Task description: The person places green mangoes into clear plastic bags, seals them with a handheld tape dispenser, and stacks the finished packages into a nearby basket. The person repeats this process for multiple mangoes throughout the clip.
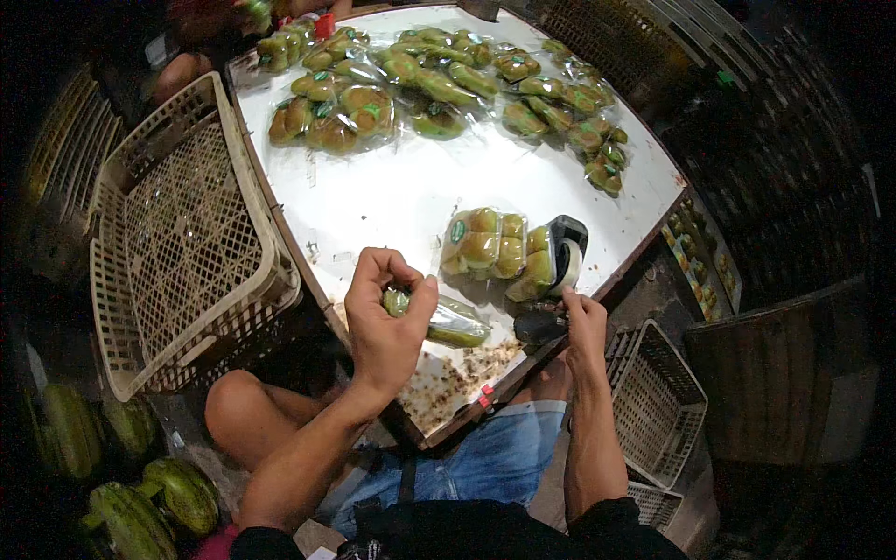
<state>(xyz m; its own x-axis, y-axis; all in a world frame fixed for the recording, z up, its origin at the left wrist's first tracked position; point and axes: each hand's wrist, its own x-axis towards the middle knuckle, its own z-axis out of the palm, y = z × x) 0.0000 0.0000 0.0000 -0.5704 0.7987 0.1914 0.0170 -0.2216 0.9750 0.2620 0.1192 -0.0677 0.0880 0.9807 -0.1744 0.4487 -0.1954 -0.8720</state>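
Observation:
My left hand (392, 327), fingers curled and pinched, grips a plastic bag holding a long green fruit (459, 331) over the white table's near part (373, 205). My right hand (583, 327) has its fingertips closed on the tape at a black tape dispenser (569, 233); how much tape is pulled out is unclear. Between and beyond my hands lie packs of round greenish-brown fruit (481, 238) in clear plastic. A dark object (537, 327) sits beside my right fingers.
Many bagged fruits (420, 79) cover the far table. Plastic crates stand left (112, 243) and lower right (653, 401). Large green fruits (131, 518) lie at lower left. A co-worker's limb (177, 75) shows at top left. Dark stacked crates (765, 140) line the right.

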